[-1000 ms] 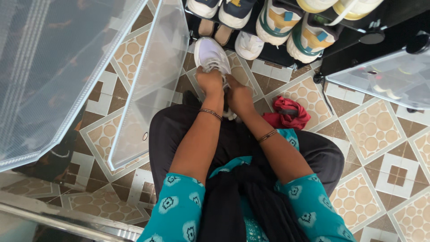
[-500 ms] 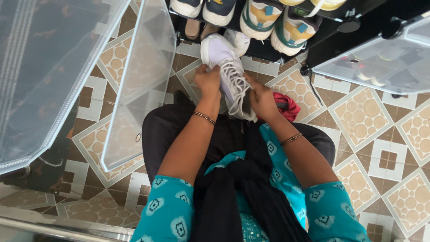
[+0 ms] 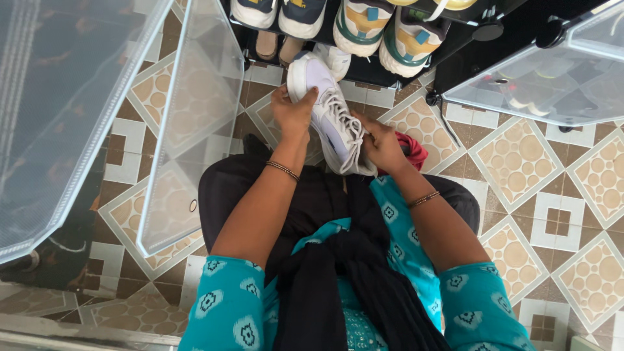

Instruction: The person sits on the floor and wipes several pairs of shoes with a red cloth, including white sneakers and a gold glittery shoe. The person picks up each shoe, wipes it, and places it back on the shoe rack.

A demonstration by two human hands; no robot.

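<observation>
1. The person sits low on the patterned brown and cream tiled floor (image 3: 520,162) and looks down at both bare hands.
2. The left hand (image 3: 294,112) is wrapped around a white lace-up sneaker with a grey sole (image 3: 328,110). Its fingers curl over the toe end, so this hand is clamped on the shoe.
3. The right hand (image 3: 380,144) holds the other end of the same shoe, near the heel. Its fingers are closed on the shoe by the white laces (image 3: 348,133).
4. The shoe is up off the floor, between the two hands and above the person's lap.
5. The long way of the shoe runs from the left hand's side, up and away from the body, down to the right hand's side, close to the body. The toe points away and a bit to the left.
6. Both hands touch the shoe, so neither is nearer. The left hand has the far end and the right hand has the near end.
7. Just past the right hand lies a crumpled red cloth (image 3: 413,148), partly hidden by the hand.
8. Beyond the left hand stands a black shoe rack (image 3: 455,39) with more sneakers in a row. One white shoe (image 3: 338,58) sits on the floor just behind the held one.
9. To the left of the left hand hang clear plastic doors (image 3: 188,110), swung open.
10. Each wrist wears a thin bangle (image 3: 283,170).
</observation>
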